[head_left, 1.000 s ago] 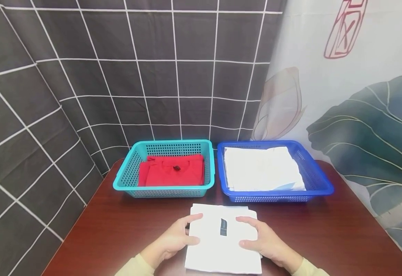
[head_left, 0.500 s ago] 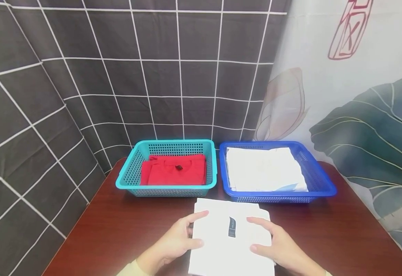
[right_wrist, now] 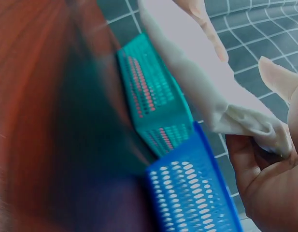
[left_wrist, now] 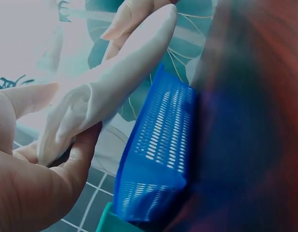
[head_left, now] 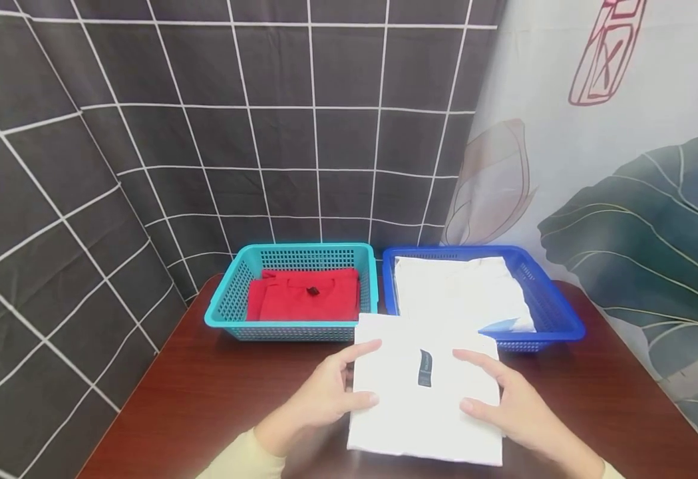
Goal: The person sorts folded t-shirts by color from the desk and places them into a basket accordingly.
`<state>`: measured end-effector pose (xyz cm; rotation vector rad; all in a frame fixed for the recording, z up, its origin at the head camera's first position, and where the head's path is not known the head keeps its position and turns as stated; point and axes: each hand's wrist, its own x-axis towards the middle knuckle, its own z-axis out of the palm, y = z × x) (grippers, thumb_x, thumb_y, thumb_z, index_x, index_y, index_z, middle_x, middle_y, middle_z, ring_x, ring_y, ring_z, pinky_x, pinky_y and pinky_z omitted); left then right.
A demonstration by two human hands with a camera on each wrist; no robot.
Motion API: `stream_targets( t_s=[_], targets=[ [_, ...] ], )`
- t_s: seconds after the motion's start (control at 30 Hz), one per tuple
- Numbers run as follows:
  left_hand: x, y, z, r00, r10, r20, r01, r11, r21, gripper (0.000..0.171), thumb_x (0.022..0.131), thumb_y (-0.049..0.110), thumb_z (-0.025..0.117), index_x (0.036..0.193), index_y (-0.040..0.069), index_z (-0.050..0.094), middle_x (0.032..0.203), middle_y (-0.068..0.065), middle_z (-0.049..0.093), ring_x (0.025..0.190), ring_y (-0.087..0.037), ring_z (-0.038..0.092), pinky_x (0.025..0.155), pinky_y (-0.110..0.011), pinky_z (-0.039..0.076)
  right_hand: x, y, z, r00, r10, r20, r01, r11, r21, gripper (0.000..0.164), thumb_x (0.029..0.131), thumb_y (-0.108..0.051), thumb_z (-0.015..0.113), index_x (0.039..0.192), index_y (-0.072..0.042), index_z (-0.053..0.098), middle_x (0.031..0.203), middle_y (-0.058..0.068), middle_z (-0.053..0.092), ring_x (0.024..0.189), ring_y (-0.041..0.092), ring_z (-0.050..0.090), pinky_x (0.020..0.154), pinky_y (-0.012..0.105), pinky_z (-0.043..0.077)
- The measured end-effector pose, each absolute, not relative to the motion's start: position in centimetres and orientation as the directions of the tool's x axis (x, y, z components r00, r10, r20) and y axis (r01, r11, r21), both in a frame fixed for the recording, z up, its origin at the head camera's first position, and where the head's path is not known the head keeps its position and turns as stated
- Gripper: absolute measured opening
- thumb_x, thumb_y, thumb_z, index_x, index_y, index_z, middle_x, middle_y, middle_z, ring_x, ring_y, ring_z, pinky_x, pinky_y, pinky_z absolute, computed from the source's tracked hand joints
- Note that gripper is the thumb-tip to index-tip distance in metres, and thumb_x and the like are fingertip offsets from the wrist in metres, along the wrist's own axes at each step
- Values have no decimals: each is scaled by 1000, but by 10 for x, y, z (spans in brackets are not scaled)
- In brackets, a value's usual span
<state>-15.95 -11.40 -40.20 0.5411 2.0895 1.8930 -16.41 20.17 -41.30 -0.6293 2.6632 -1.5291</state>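
Observation:
A folded white shirt [head_left: 420,419] with a dark label is held between both hands in the head view. My left hand [head_left: 337,389] grips its left edge, thumb on top and other fingers tucked beneath. On the opposite edge my right hand [head_left: 513,399] holds it the same way. Both wrist views show the folded shirt [left_wrist: 115,72] raised above the table, its layered side edge pinched between thumb and fingers. In the head view its far edge overlaps the front of the blue basket [head_left: 555,332], where folded white clothing [head_left: 459,289] lies.
Left of the blue basket stands a turquoise basket [head_left: 219,313] holding folded red clothing [head_left: 313,303]. Both sit at the back of the dark red wooden table [head_left: 205,392]. A dark grid-patterned curtain [head_left: 277,146] hangs behind, with a pale leaf-patterned curtain [head_left: 636,233] at the right.
Both hands have lifted the folded white shirt off the table and carried it forward and to the right, close to the blue basket. The baskets stay in place.

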Motion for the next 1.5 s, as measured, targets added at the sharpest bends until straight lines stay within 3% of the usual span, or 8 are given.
stream_targets(
  t_s=[0.2, 0.6, 0.83, 0.9, 1.0, 1.17, 1.33, 1.5],
  targets=[
    [-182, -103, -388, -911, 411, 42, 93, 106, 990, 71, 81, 8, 76, 142, 26, 47, 121, -4, 58, 100, -20, 64, 78, -33, 56, -180, 207, -396, -934, -319, 160, -280, 379, -882, 64, 81, -17, 78, 139, -20, 50, 118, 17, 58, 76, 18, 66, 57, 35, 56],
    [-251, -76, -375, -931, 364, 33, 99, 165, 981, 71, 80, 13, 78, 141, 34, 48, 127, 0, 53, 102, -19, 62, 77, -34, 56, -246, 225, -380, -942, -271, 199, -304, 435, -847, 66, 85, -27, 74, 143, -15, 45, 133, 17, 49, 77, 20, 66, 57, 36, 56],
    [-288, -61, -367, -927, 367, 77, 155, 188, 970, 71, 80, 14, 77, 140, 37, 47, 139, 4, 45, 126, -25, 46, 86, -34, 53, -275, 238, -368, -955, -250, 158, -251, 403, -880, 72, 86, -30, 73, 147, -18, 38, 132, 21, 45, 67, 28, 69, 56, 41, 57],
    [-296, -58, -364, -926, 368, 88, 168, 192, 967, 71, 81, 13, 77, 141, 38, 47, 143, 6, 41, 133, -25, 39, 88, -34, 52, -283, 242, -366, -957, -238, 163, -255, 430, -866, 73, 85, -33, 74, 147, -20, 38, 135, 19, 43, 71, 30, 68, 57, 40, 57],
    [-307, -52, -361, -925, 367, 96, 174, 186, 967, 71, 82, 11, 75, 142, 36, 47, 146, 7, 39, 137, -23, 33, 91, -33, 51, -295, 247, -363, -960, -217, 178, -265, 499, -825, 75, 84, -39, 74, 147, -24, 38, 143, 16, 38, 97, 32, 62, 71, 42, 56],
    [-323, -41, -358, -937, 344, 66, 140, 197, 970, 71, 82, 10, 76, 140, 37, 48, 148, 7, 38, 137, -25, 35, 94, -34, 49, -310, 257, -359, -967, -196, 166, -250, 575, -779, 80, 82, -47, 73, 149, -25, 36, 154, 14, 27, 134, 40, 31, 96, 64, 37],
    [-339, -30, -362, -948, 316, 36, 102, 196, 975, 69, 81, 7, 75, 139, 36, 50, 147, 3, 40, 134, -28, 39, 99, -39, 46, -324, 264, -359, -975, -185, 127, -214, 599, -771, 83, 79, -53, 72, 149, -26, 35, 155, 14, 25, 139, 41, 22, 101, 69, 26],
    [-349, -24, -374, -957, 291, 14, 77, 207, 975, 70, 81, 3, 74, 140, 32, 50, 147, 0, 42, 133, -26, 41, 101, -41, 43, -338, 266, -366, -977, -192, 88, -189, 603, -775, 86, 78, -54, 73, 150, -25, 35, 156, 15, 24, 138, 42, 24, 102, 66, 28]
  ],
)
